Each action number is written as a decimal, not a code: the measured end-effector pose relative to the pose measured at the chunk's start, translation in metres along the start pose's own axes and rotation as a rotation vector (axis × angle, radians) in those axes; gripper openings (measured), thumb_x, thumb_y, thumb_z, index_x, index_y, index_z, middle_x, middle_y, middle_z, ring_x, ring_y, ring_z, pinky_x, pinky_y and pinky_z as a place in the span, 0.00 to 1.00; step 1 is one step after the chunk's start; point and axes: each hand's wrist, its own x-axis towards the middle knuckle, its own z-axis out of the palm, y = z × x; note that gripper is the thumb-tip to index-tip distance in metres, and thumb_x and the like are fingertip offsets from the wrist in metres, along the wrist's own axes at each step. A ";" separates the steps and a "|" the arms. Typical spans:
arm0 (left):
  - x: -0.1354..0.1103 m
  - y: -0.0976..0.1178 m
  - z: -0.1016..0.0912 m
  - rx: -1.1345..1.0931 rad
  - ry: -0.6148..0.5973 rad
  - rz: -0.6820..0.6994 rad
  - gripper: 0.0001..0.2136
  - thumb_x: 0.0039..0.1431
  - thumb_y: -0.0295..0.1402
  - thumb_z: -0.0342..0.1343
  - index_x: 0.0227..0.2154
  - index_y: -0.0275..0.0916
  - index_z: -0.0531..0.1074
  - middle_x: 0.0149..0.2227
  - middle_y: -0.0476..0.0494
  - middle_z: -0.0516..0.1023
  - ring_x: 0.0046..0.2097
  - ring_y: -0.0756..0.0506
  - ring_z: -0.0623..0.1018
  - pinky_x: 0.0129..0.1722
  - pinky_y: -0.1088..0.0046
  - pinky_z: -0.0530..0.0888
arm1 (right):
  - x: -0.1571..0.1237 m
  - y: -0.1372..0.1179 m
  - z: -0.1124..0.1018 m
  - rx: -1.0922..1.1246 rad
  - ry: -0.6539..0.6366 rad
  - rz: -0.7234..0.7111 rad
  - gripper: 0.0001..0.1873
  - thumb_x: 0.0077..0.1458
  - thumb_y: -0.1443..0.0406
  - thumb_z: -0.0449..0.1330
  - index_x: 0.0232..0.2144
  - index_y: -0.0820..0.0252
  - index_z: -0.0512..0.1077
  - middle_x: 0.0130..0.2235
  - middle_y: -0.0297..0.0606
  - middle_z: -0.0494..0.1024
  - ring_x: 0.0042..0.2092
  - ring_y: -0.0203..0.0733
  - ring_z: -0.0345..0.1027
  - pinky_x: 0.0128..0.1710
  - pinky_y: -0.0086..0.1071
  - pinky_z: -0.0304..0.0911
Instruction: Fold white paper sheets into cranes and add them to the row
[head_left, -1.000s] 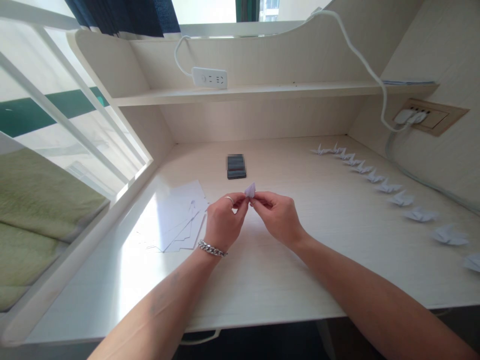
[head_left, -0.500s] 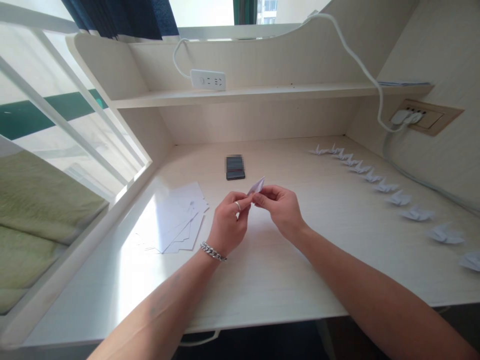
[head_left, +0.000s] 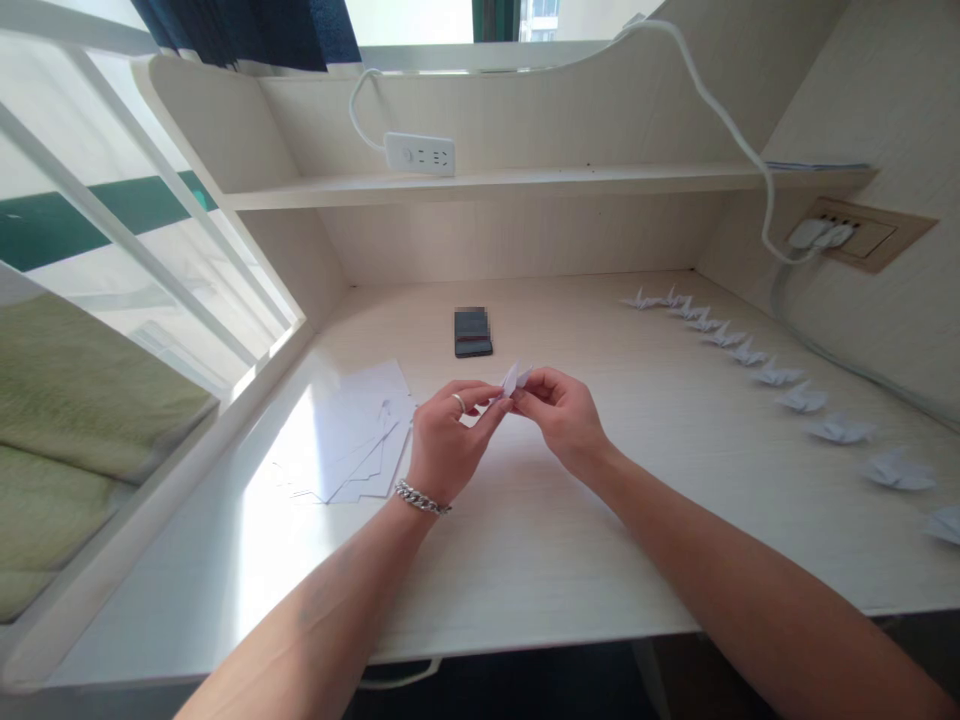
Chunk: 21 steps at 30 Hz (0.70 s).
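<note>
Both hands meet over the middle of the desk around a small folded white paper crane (head_left: pixel 512 380). My left hand (head_left: pixel 454 435), with a ring and a chain bracelet, pinches its left side between thumb and fingers. From the right, my right hand (head_left: pixel 562 415) grips the crane's other side with thumb and bent forefinger. Two pointed paper flaps stick up between the fingertips; the crane's lower part is hidden by the fingers. Left of my left hand lies a loose stack of white paper sheets (head_left: pixel 360 430), partly in bright sunlight.
A row of several finished paper cranes (head_left: pixel 802 397) runs along the desk's right side. Behind my hands lies a dark phone (head_left: pixel 472 332). A white power strip (head_left: pixel 420 154) is on the shelf (head_left: pixel 525 182), and a white cable (head_left: pixel 720 125) leads to the wall socket (head_left: pixel 870 235).
The folded paper has turned and its flaps now stand apart, where a single point showed before. My left hand has shifted slightly left and its fingers have changed their hold.
</note>
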 end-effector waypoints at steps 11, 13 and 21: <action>-0.001 0.003 0.001 0.104 -0.016 0.069 0.05 0.59 0.31 0.59 0.34 0.38 0.79 0.34 0.43 0.81 0.33 0.49 0.78 0.32 0.73 0.76 | 0.000 0.002 0.000 -0.091 0.030 -0.004 0.13 0.44 0.57 0.71 0.31 0.59 0.77 0.31 0.36 0.81 0.34 0.40 0.74 0.33 0.34 0.71; -0.001 0.004 0.000 0.113 -0.025 0.065 0.05 0.59 0.31 0.58 0.33 0.37 0.78 0.33 0.43 0.81 0.33 0.49 0.77 0.32 0.74 0.76 | 0.000 0.002 0.000 -0.112 0.027 -0.016 0.14 0.45 0.57 0.70 0.31 0.59 0.77 0.31 0.36 0.81 0.34 0.41 0.74 0.32 0.33 0.71; -0.001 0.001 0.001 0.063 -0.046 -0.125 0.09 0.59 0.37 0.59 0.36 0.37 0.78 0.35 0.43 0.82 0.31 0.48 0.79 0.34 0.72 0.77 | -0.001 0.003 0.000 -0.168 0.003 -0.039 0.13 0.47 0.57 0.69 0.32 0.59 0.77 0.32 0.37 0.81 0.35 0.41 0.74 0.31 0.32 0.70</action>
